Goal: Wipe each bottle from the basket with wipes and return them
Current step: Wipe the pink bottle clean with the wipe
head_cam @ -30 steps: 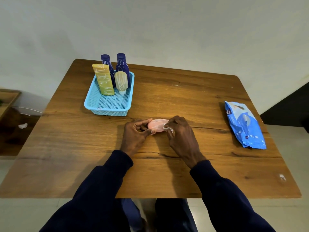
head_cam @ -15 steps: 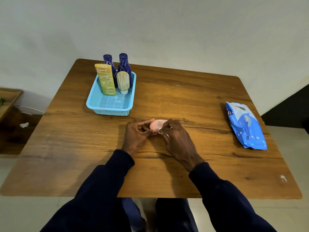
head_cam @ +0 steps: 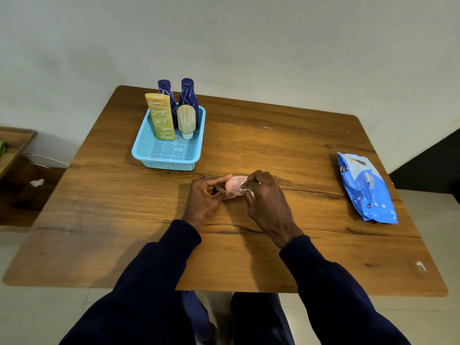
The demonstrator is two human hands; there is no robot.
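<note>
Just in front of the blue basket (head_cam: 164, 165), my left hand (head_cam: 202, 197) gripped the pink bottle (head_cam: 235, 185) while my right hand (head_cam: 267, 202) pinched a white wipe (head_cam: 249, 193) against it.

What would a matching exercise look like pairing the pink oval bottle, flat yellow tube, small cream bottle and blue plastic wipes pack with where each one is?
Things
1. pink oval bottle
2. flat yellow tube
3. small cream bottle
4. blue plastic wipes pack

Places
A. lying on the right side of the wooden table
B. standing cap-down in the light blue basket
C. held by the left hand, with a white wipe in the right hand against it
D. upright at the basket's left side

Pairs: 1-C, 2-D, 3-B, 4-A
</note>
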